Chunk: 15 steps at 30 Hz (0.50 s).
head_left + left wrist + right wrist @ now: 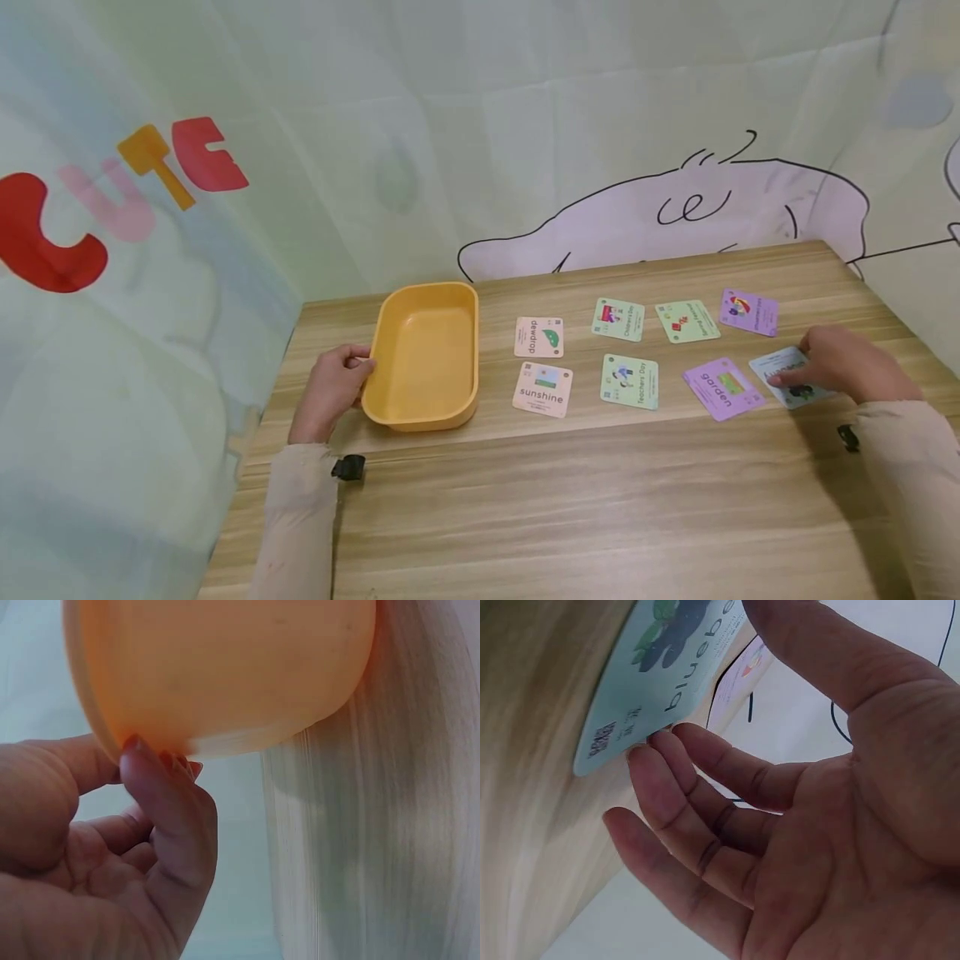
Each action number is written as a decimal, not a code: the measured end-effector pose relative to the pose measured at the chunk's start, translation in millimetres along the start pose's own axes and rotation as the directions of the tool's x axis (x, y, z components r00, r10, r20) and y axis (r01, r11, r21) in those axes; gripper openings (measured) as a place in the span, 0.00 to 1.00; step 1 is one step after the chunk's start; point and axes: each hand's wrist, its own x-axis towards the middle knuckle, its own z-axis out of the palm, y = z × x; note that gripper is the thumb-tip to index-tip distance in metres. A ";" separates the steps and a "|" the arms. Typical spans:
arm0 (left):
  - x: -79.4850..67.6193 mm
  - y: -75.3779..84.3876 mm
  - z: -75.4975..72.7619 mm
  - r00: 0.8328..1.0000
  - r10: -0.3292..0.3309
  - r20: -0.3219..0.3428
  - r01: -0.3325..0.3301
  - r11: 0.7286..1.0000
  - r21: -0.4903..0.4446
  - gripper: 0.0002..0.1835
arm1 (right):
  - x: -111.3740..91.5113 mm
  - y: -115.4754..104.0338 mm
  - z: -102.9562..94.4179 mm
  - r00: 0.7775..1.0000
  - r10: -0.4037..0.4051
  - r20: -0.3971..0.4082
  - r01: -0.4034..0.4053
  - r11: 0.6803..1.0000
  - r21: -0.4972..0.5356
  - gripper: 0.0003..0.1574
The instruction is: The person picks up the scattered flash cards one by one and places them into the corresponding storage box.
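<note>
My left hand (pixel 328 390) pinches the left rim of a yellow plastic basket (pixel 423 419) between thumb and fingers; the left wrist view shows the grip at the basket's edge (pixel 225 742). At the right end of the card group, my right hand (pixel 855 367) holds a light blue card with a blueberry picture (pixel 771 362). Its thumb lies over the card's face, and the other fingertips are right at the card's edge (pixel 604 746) in the right wrist view. Part of the card is hidden behind the hand. Beside it lies a purple "garden" card (pixel 712 400).
Between basket and right hand lie several more word cards: "dewdrop" (pixel 531 337), "sunshine" (pixel 542 404), "Children's Day" (pixel 632 329), "Teachers' Day" (pixel 628 398), a green festival card (pixel 693 332) and another purple card (pixel 763 312). A printed cloth (pixel 600 108) hangs behind the wooden table (pixel 570 517).
</note>
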 end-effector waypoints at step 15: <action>0.5 -1.9 -1.7 1.000 0.027 0.010 -0.026 0.999 -0.024 0.20 | 9.3 1.3 -11.9 0.992 0.006 0.125 -0.014 0.998 0.058 0.35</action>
